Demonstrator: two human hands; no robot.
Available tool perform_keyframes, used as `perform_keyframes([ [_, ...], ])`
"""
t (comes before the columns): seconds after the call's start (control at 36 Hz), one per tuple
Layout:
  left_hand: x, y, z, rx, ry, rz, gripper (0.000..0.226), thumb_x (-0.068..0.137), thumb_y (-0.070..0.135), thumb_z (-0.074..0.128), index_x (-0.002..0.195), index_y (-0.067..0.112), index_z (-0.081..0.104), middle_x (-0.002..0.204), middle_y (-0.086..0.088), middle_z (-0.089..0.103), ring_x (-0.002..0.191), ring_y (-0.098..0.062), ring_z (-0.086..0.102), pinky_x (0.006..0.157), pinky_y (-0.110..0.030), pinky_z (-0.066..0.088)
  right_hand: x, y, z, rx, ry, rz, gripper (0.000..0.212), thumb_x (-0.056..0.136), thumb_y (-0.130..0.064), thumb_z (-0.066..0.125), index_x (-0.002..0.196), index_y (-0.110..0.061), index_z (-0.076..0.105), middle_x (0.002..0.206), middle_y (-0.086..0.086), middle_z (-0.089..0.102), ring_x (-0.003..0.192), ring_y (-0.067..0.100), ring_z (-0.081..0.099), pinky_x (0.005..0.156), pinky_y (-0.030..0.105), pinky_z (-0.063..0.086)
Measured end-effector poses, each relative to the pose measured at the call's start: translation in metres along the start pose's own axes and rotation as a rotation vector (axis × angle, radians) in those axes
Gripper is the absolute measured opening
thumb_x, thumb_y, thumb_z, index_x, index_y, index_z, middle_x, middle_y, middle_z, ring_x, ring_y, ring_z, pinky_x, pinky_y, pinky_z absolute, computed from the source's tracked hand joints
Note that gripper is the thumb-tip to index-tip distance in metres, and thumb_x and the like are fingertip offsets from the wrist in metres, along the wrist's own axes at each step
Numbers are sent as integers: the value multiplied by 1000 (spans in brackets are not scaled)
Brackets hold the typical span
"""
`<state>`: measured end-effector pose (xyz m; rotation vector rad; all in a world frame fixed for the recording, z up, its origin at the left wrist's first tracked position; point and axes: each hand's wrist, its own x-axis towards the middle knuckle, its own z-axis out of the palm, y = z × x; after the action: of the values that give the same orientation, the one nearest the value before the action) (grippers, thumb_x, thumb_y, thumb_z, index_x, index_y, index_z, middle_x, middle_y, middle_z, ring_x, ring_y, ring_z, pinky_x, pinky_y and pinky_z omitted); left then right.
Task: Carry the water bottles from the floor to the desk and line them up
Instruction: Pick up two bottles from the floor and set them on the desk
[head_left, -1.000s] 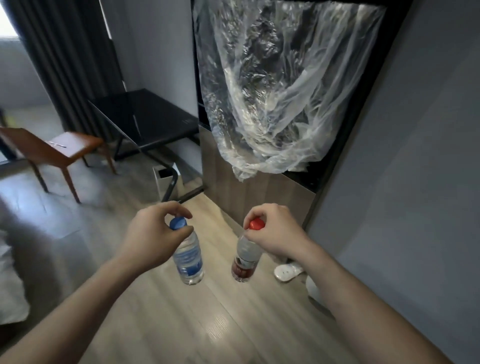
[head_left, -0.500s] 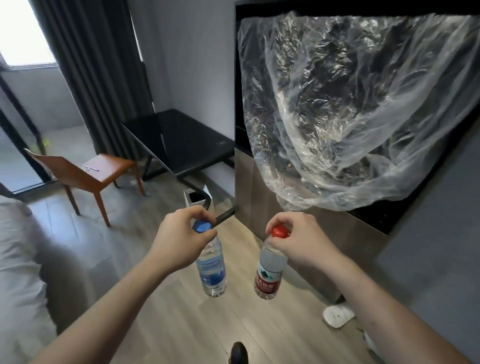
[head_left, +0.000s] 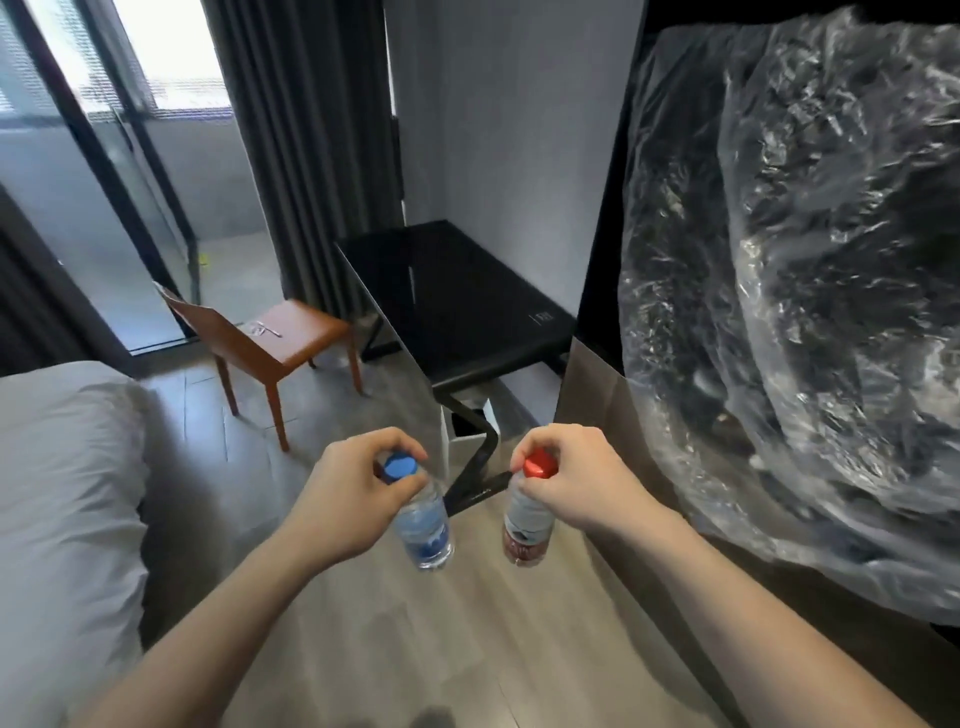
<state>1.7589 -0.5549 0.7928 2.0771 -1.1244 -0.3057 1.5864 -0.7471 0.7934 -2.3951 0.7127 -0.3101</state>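
While both arms reach forward at waist height, each hand carries one water bottle by its top. Left hand (head_left: 353, 499): fingers and thumb curled round the neck of the blue-capped bottle (head_left: 425, 525), cap showing between the fingertips. Bottle hangs below the hand, tilted, its base swung toward 5 o'clock from the cap; blue label low on the body. Right hand (head_left: 582, 483): fingers pinch round the neck of the red-capped bottle (head_left: 525, 525), red cap poking out at the hand's 9 o'clock side. This bottle hangs nearly upright below the fingers, dark red label near the base. The two bottles are near each other but apart, a strip of wooden floor (head_left: 415, 639) showing between them; neither touches the floor.

Black bench (head_left: 467, 301) stands at 12 o'clock from the hands, well apart from them, against the grey wall, top glossy. Under its near end, a white bin (head_left: 467, 436) with a black frame leg crossing in front. Brown chair (head_left: 280, 343) at 11 o'clock, some small thing on its seat, too small to tell. Bed (head_left: 62, 478) with white cover at 9 o'clock. Crinkled clear plastic sheet (head_left: 805, 312) hangs over a dark unit at 2 o'clock. Dark curtain (head_left: 291, 145) and a glass door behind the chair.
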Motion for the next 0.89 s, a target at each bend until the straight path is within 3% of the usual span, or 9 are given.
perform_keyframes([
  [0.14,60,-40,-33,-33,1,-40,17,87,17,74,95,31,67,93,15,67,79,-4,67,72,-18,56,88,-20,18,9,-8,-11,15,78,-21,72,76,-35,71,75,-22,67,81,5,65,73,27,57],
  [0.28,124,-88,-62,-57,-40,-50,19,90,16,71,101,31,66,98,13,67,83,-2,67,75,-19,57,162,-38,45,38,13,-19,11,80,-23,74,76,-33,70,73,-33,63,80,-4,62,65,12,43],
  [0.33,151,-110,-79,-53,-72,-43,19,91,17,70,103,31,66,99,14,67,87,-3,67,78,-19,57,193,-47,58,40,24,-5,11,81,-24,75,77,-33,70,73,-29,64,80,-4,63,66,12,44],
  [0.42,183,-133,-97,-38,-89,-2,19,91,17,70,99,33,65,92,16,67,82,1,65,69,-13,51,226,-59,68,41,14,31,12,81,-23,74,77,-33,69,77,-22,68,83,-2,64,71,17,50],
  [0.64,292,-193,-135,-1,-106,64,18,90,16,69,95,33,65,93,16,66,85,-6,65,77,-29,56,321,-75,91,81,75,105,17,82,-23,74,77,-37,66,78,-21,68,82,-4,63,65,12,44],
  [0.78,365,-223,-142,15,-129,58,19,90,17,70,94,35,65,92,17,66,83,-5,65,76,-26,55,385,-66,95,130,69,154,15,80,-24,77,81,-36,70,82,-19,69,84,-5,64,68,14,48],
  [0.89,426,-246,-138,-4,-130,36,19,89,18,72,94,34,66,96,16,68,85,-8,67,81,-33,59,444,-51,100,142,42,166,13,80,-25,78,83,-36,71,85,-15,71,82,0,66,68,15,47],
])
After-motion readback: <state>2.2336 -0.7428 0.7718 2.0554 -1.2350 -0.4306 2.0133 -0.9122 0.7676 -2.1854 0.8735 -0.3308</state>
